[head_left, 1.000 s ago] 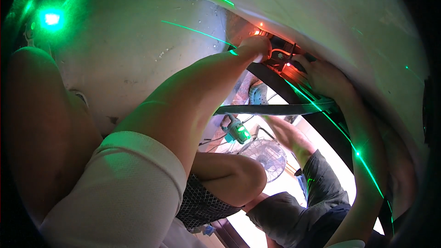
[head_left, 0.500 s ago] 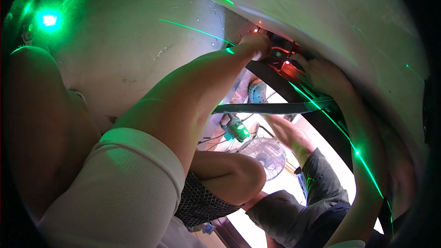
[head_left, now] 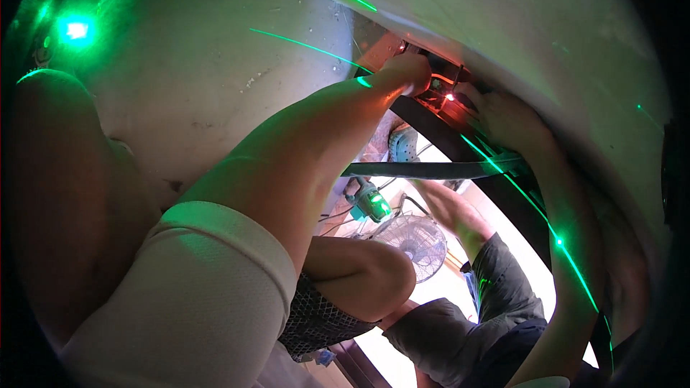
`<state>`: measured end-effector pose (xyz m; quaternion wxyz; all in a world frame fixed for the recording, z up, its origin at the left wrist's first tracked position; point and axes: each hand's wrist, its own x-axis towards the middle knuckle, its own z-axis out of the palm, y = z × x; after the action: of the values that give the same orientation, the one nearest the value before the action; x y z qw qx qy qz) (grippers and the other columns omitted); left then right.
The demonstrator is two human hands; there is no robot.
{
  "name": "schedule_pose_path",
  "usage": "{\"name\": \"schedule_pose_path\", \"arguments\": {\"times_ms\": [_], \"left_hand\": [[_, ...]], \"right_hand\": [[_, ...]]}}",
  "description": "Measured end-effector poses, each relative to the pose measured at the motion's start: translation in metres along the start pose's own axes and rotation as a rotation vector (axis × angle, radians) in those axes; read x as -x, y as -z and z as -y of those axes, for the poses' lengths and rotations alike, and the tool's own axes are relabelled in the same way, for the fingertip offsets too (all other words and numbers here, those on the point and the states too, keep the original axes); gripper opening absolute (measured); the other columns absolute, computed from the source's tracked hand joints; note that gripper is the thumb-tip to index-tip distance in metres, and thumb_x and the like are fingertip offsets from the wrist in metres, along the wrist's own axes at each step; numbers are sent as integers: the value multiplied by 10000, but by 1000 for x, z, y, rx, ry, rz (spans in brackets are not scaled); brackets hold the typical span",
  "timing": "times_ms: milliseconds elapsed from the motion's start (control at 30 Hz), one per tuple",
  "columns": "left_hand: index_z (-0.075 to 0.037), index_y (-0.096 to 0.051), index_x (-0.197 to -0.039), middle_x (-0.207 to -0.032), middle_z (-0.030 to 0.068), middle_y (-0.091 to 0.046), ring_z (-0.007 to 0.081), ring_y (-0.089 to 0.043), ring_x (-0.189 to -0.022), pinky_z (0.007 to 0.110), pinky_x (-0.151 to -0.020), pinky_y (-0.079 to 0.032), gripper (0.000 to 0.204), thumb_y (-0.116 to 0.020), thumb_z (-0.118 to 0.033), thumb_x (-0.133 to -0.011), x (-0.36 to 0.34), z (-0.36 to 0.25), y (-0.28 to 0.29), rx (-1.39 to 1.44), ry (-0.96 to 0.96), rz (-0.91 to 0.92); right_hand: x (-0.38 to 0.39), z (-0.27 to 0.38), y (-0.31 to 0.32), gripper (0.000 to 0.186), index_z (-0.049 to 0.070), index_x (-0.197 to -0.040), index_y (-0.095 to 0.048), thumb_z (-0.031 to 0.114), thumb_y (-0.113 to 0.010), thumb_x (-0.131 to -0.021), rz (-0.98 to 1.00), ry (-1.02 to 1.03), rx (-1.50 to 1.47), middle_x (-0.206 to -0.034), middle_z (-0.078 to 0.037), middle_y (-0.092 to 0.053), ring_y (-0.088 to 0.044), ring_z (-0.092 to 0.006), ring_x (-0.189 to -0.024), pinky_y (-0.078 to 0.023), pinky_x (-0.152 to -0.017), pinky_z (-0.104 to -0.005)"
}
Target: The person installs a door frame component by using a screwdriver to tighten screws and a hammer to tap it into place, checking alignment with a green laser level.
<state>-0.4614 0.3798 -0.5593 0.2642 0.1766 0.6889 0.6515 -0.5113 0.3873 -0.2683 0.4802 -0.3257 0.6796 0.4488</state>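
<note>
My left hand [head_left: 410, 73], at the end of a bare forearm with a white sleeve [head_left: 215, 294], is closed at the left side of a dark, red-lit recess. What its fingers hold is hidden. My right hand [head_left: 507, 118] comes in from the right, fingers curled toward the recess; their tips are partly in shadow, and I cannot make out what they grip. Between both hands sits a small red-lit block [head_left: 451, 106] with a bright light spot [head_left: 450, 97]. A thin upright rod [head_left: 458, 74] stands beside it.
A pale curved panel [head_left: 575, 50] hangs close above my right arm. Below the hands runs a dark bar [head_left: 431, 169]. Further down are a green-lit device [head_left: 371, 202], a fan [head_left: 413, 244] and another person's leg [head_left: 460, 212]. A green light [head_left: 77, 30] glows at the left.
My left hand has shifted slightly right, its back now turned more over the recess, and red light falls on its wrist. My right hand stays nearly where it was.
</note>
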Motion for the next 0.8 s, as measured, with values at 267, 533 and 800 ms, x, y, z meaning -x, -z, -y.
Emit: {"name": "schedule_pose_path", "arguments": {"times_ms": [267,533,800], "left_hand": [[-34,-773,-1191,-1265,221,-747,393,-726,-1181,501,-975,-595,329,-609,-189,-951,15,-16,16,-40,118,41],[-53,-776,-1185,-1273,211,-746,393,-721,-1190,493,-978,-593,321,-609,-220,-967,16,-15,17,7,155,10],[-51,-782,-1160,-1260,200,-752,393,-723,-1181,493,-972,-596,316,-613,-238,-971,20,-15,20,14,128,-5]], "right_hand": [[6,5,8,493,160,-1478,-509,240,-561,-994,-75,20,19,-831,-232,-746,-743,-417,-762,-567,-739,-555],[5,7,13,472,174,-1466,-503,269,-583,-1011,-15,-2,-28,-830,-233,-747,-751,-408,-758,-573,-719,-547],[4,5,9,468,178,-1455,-507,233,-586,-997,-27,20,-8,-815,-225,-745,-749,-400,-737,-570,-692,-543]]}}
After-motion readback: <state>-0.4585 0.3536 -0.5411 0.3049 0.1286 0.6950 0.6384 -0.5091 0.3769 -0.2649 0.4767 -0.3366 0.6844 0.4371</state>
